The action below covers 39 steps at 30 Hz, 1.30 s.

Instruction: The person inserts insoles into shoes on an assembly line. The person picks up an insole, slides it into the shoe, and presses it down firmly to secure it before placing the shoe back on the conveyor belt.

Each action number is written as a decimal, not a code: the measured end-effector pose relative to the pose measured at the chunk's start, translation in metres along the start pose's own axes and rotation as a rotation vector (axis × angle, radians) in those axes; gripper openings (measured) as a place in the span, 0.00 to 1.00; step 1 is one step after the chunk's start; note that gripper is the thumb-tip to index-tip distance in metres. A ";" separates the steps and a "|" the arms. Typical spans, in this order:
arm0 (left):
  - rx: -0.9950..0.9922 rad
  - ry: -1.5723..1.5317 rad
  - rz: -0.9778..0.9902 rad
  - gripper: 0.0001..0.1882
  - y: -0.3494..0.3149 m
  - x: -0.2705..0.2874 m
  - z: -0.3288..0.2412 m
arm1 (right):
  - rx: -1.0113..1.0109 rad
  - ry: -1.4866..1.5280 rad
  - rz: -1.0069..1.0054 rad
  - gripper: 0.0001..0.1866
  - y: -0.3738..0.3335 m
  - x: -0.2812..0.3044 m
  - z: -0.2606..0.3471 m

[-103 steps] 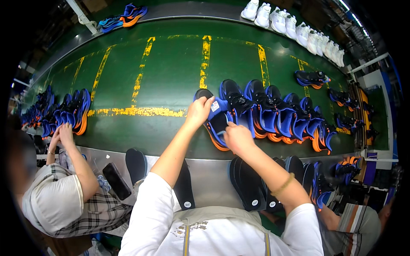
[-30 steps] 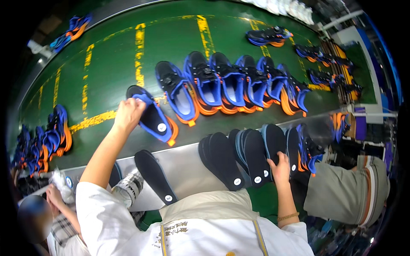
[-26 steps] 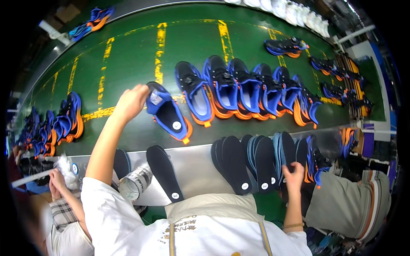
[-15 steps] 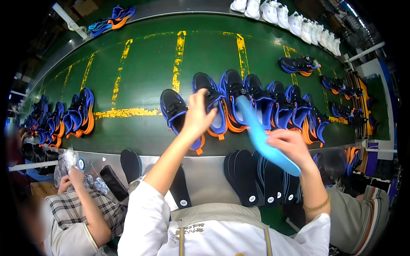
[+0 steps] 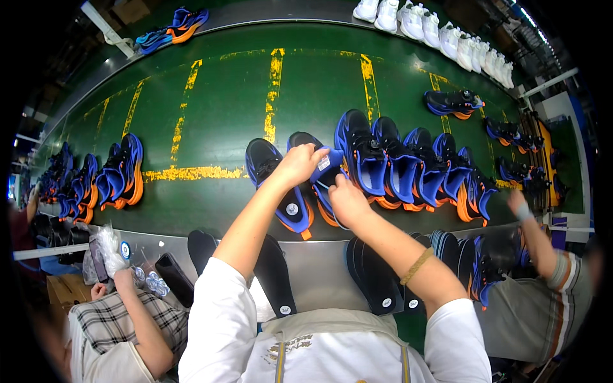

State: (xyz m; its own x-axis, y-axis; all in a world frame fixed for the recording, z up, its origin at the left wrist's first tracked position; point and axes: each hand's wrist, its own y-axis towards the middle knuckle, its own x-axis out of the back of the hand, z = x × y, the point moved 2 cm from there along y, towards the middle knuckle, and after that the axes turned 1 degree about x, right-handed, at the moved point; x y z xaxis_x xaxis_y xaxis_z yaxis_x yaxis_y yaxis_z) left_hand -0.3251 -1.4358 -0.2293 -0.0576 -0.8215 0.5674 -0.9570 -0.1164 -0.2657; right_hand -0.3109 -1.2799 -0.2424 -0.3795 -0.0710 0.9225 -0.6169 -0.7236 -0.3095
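Observation:
Both my hands work at one black and blue sports shoe (image 5: 302, 139) with an orange sole. My left hand (image 5: 300, 165) pinches its blue tongue, which bears a white label. My right hand (image 5: 348, 199) grips a blue-edged insole (image 5: 324, 186) at the shoe's opening; my fingers and the shoe hide most of it. Just left stands a matching shoe (image 5: 260, 154) with a dark insole inside, a round white sticker (image 5: 292, 209) on its heel. To the right, a row of similar shoes (image 5: 399, 156) points away from me.
Black insoles (image 5: 370, 274) lie in stacks on the metal edge before me; another insole (image 5: 274, 274) lies left. A phone (image 5: 174, 279) rests near a co-worker's plaid-covered lap. At right, another person's hand (image 5: 518, 204) reaches toward the green belt (image 5: 223, 115). White shoes (image 5: 414, 25) line the far shelf.
My right hand has brought the light blue insole left and down to the shoe opening. My left hand has taken hold of the tongue. A co-worker's arm has appeared at right.

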 end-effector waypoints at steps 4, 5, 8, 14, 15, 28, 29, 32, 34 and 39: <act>-0.003 0.021 -0.088 0.26 -0.015 0.001 0.007 | 0.139 -0.146 -0.386 0.09 -0.021 0.012 0.024; 0.034 -0.023 -0.137 0.26 -0.019 0.000 0.008 | -0.028 -0.146 -0.162 0.10 -0.022 0.025 0.031; 0.056 -0.095 -0.207 0.25 -0.021 -0.003 0.008 | -0.200 -0.131 0.137 0.13 -0.016 0.039 0.027; 0.057 -0.120 -0.156 0.22 -0.018 -0.005 0.008 | 0.035 -0.145 -0.008 0.08 -0.001 0.010 0.016; 0.030 -0.138 -0.166 0.21 -0.018 -0.007 0.005 | 0.030 -0.188 -0.067 0.08 0.009 -0.001 0.013; -0.133 0.128 -0.361 0.17 -0.026 -0.029 0.013 | 0.078 -0.471 0.482 0.16 0.032 -0.026 0.005; -0.161 0.140 -0.384 0.16 -0.027 -0.029 0.011 | 0.080 -0.469 0.484 0.16 0.033 -0.029 0.002; -0.205 0.107 -0.471 0.15 -0.029 -0.029 0.004 | 0.272 -0.633 0.510 0.16 0.040 -0.033 -0.006; -0.237 0.202 -0.518 0.14 -0.028 -0.029 0.001 | 0.411 -0.560 0.582 0.15 0.044 -0.033 -0.011; -0.484 0.508 -0.519 0.17 -0.027 -0.027 0.015 | 0.642 -0.521 0.547 0.18 0.020 0.018 0.004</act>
State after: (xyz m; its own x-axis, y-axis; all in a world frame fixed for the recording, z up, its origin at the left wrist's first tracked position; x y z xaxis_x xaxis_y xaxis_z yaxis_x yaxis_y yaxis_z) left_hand -0.2933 -1.4189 -0.2484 0.4095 -0.3685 0.8345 -0.9065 -0.0619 0.4175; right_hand -0.3268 -1.2985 -0.2308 -0.0545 -0.6881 0.7236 0.1017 -0.7247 -0.6815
